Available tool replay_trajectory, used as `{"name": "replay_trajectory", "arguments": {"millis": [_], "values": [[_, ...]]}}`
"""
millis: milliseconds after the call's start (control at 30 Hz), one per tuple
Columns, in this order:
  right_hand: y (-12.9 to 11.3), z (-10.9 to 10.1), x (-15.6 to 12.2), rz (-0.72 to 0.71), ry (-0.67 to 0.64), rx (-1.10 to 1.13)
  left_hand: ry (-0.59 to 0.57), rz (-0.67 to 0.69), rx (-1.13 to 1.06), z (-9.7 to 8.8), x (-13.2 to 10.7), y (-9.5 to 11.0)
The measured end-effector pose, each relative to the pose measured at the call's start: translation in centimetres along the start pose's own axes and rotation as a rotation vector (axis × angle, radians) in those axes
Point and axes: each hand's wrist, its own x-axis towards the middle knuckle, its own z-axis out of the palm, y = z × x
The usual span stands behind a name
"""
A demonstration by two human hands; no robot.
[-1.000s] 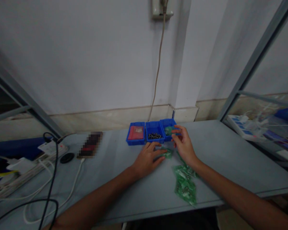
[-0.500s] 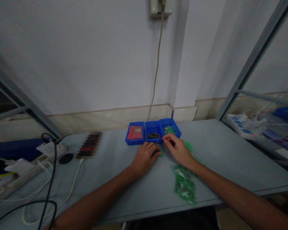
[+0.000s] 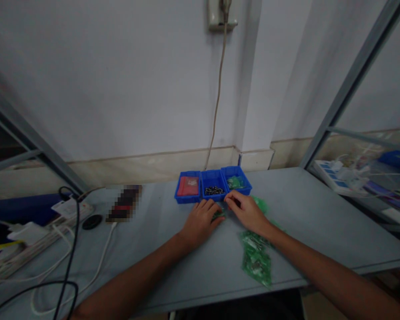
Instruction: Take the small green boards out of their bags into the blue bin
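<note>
My left hand (image 3: 202, 221) rests on the table just in front of the blue bins, its fingers curled over a small green plastic bag (image 3: 218, 215) that shows between thumb and forefinger. Close by on the right, my right hand (image 3: 245, 209) has thumb and fingertips pinched together; whatever they hold is too small to make out. Before the hands, the middle blue bin (image 3: 213, 176) holds many small dark and shiny metal parts (image 3: 214, 190). Green bags lie in the right blue bin (image 3: 244, 174), and a red bag (image 3: 188, 186) in the left blue bin (image 3: 179, 198).
Filled green bags (image 3: 256, 260) lie in a row under and beside my right forearm. At the left are a phone (image 3: 125, 203), a black round object (image 3: 92, 222), cables and a power strip (image 3: 36, 240). Another power strip (image 3: 336, 178) sits beyond the right frame post.
My right hand has come down slightly from the bins toward my left hand, its fingertips drawn closer together. My left hand stays almost in place, with a bit more green bag showing.
</note>
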Motion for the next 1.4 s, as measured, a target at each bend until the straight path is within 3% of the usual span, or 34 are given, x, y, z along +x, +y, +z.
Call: {"name": "replay_trajectory", "arguments": {"millis": [133, 300, 533, 733, 867, 1033, 1267, 1400], "values": [[0.2, 0.1, 0.0, -0.007, -0.028, -0.021, 0.051, 0.001, 0.002, 0.3, -0.1, -0.2], [-0.1, 0.3, -0.4, -0.029, -0.123, 0.007, 0.061, -0.159, -0.157, 0.3, -0.3, -0.4], [-0.2, 0.5, -0.7, -0.004, -0.146, 0.206, 0.068, -0.324, -0.27, 0.3, -0.2, -0.7], [-0.6, 0.4, -0.7, -0.014, -0.212, 0.331, 0.114, -0.294, -0.382, 0.0, -0.4, -0.5], [-0.7, 0.4, -0.4, -0.028, -0.175, 0.349, 0.171, -0.322, -0.426, -0.1, -0.4, -0.3], [0.1, 0.1, 0.2, -0.007, -0.069, 0.399, 0.288, -0.103, -0.42, -0.1, 0.0, -0.4], [0.2, 0.3, 0.3, 0.072, -0.052, 0.442, 0.314, -0.059, -0.318, 0.0, 0.0, -0.7], [0.5, 0.4, 0.3, 0.118, -0.037, 0.422, 0.273, -0.049, -0.287, -0.1, 0.0, -0.5]]}}
